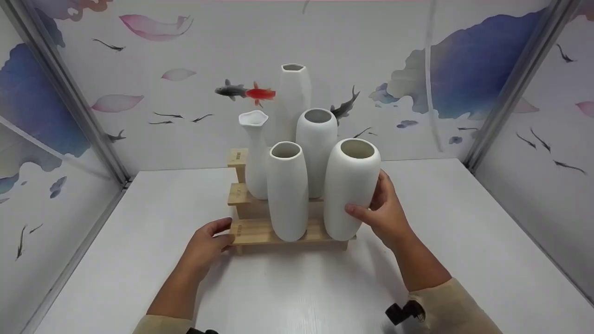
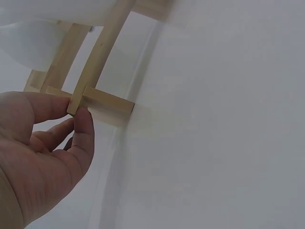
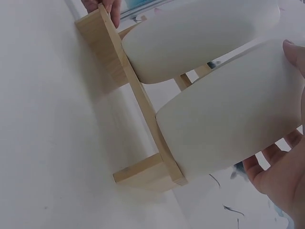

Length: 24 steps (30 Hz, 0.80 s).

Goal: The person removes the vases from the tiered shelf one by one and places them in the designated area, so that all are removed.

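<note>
A tiered wooden stand carries several white vases. My right hand grips the wide round-mouthed vase at the right end of the lowest tier, thumb at its front and fingers round its far side. In the right wrist view that vase's base meets the board. My left hand pinches the left end of the lowest board between thumb and fingers, as the left wrist view also shows. Beside the gripped vase stands a slimmer vase. Behind are a flared-neck vase, a rounded vase and a tall faceted vase.
The stand rests on a white table. A white back wall with painted fish and petals rises behind, and side panels with metal posts flank the table. The vases stand close together.
</note>
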{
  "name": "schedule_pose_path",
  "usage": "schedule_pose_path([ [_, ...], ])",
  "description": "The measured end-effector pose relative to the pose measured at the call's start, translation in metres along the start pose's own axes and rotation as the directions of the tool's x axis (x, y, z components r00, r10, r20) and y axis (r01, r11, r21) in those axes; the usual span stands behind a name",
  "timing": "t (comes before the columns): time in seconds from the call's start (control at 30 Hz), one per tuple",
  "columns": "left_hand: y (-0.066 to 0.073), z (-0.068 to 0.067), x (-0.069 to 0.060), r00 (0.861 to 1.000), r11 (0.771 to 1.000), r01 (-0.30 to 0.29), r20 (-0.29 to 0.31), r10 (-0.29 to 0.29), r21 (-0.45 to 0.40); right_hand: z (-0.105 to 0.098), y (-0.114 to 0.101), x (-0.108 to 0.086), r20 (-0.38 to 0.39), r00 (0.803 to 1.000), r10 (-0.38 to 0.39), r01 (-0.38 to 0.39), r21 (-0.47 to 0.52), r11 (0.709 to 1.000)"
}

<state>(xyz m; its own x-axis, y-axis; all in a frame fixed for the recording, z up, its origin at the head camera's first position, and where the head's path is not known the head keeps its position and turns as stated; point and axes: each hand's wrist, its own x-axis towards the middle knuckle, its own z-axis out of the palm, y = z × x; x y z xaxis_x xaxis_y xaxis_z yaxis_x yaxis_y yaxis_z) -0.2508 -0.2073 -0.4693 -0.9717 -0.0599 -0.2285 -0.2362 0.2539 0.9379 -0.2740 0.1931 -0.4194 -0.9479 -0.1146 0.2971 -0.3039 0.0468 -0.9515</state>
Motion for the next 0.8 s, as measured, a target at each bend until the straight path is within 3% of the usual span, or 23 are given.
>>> schedule_pose_path([
  [0.43, 0.0, 0.001, 0.002, 1.0, 1.0, 0.0, -0.001, 0.0, -0.005, -0.003, 0.0, -0.001, -0.027, 1.0, 0.016, -0.014, 0.064, 0.998],
  [0.8, 0.001, 0.001, 0.001, 1.0, 1.0, 0.009, -0.005, -0.009, -0.007, -0.016, -0.001, 0.001, -0.08, 0.996, -0.043, 0.052, 0.124, 0.991],
])
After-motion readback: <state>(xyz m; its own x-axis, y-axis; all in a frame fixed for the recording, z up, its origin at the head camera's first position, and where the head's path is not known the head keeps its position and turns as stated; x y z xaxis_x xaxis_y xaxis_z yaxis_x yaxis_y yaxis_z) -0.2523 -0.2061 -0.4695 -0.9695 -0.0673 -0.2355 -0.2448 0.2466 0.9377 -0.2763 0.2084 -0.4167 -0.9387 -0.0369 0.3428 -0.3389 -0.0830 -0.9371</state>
